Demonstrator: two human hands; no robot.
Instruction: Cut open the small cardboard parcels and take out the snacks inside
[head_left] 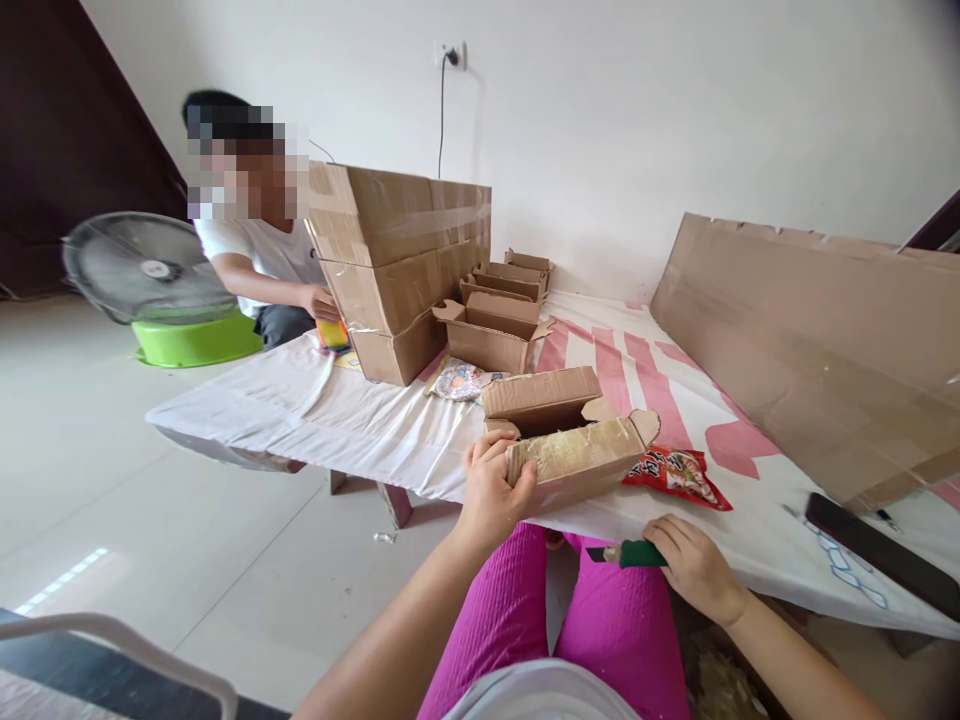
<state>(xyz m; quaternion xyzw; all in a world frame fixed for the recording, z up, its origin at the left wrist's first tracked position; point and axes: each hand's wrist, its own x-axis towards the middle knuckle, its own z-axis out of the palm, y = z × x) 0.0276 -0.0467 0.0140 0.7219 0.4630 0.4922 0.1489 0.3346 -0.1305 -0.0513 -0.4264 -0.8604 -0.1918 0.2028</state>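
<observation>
My left hand (499, 480) grips the near left corner of an open cardboard box (574, 485), its thumb on the near flap and its fingers at the rim. That box rests at the table's front edge with its flaps up; its inside is mostly hidden. In my right hand (694, 565) is a utility knife (641, 554) with a green handle, its dark blade out and pointing left above my lap. The knife is apart from the box. A red food packet (682, 477) lies on the cloth just right of the box, partly behind it.
Several open boxes (491, 330) stand in a row behind, beside a stack of taped cartons (405, 265). A silver packet (461, 380) lies near them. At right are a large cardboard sheet (810, 350) and a black phone (881, 555). A person (262, 250) sits at left near a fan (154, 268).
</observation>
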